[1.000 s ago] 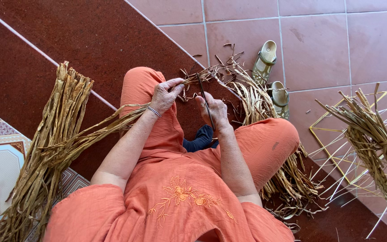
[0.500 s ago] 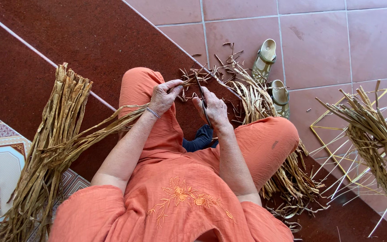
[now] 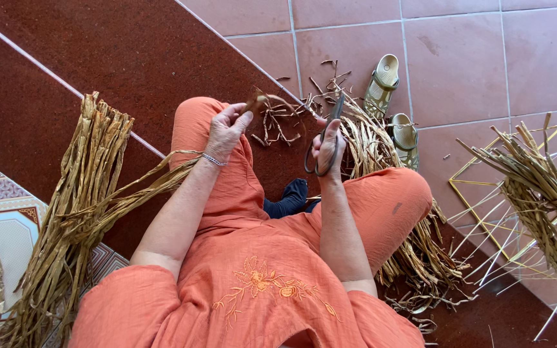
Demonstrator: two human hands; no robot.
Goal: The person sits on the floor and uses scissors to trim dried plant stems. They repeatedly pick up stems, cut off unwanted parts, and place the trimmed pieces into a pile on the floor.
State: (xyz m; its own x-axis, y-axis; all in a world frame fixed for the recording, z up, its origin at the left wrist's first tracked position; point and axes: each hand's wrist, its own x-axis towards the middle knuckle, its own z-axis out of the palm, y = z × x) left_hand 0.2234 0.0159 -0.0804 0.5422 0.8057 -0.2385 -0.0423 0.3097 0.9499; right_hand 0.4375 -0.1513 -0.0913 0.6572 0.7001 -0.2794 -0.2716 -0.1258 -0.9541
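1. Since the earlier frame both hands have drawn apart; right hand (image 3: 327,143) now lifted clear with the scissors (image 3: 325,138)
2. Scissors upright in the right hand, fingers curled through the dark loops, blades pointing away from the body and looking closed
3. Left hand (image 3: 225,131) sits above the left knee; fingers pinched on the end of a dried fibre strip (image 3: 162,173), a short stub showing past the thumb
4. That strip runs back under the left wrist to the big bundle of dried strips (image 3: 75,212) on the floor at the person's left
5. Both forearms stretched forward over orange trousers, wrists raised, hands well apart
6. Trimmed scraps (image 3: 275,119) lie on the floor between the hands; sandals (image 3: 391,106) beyond
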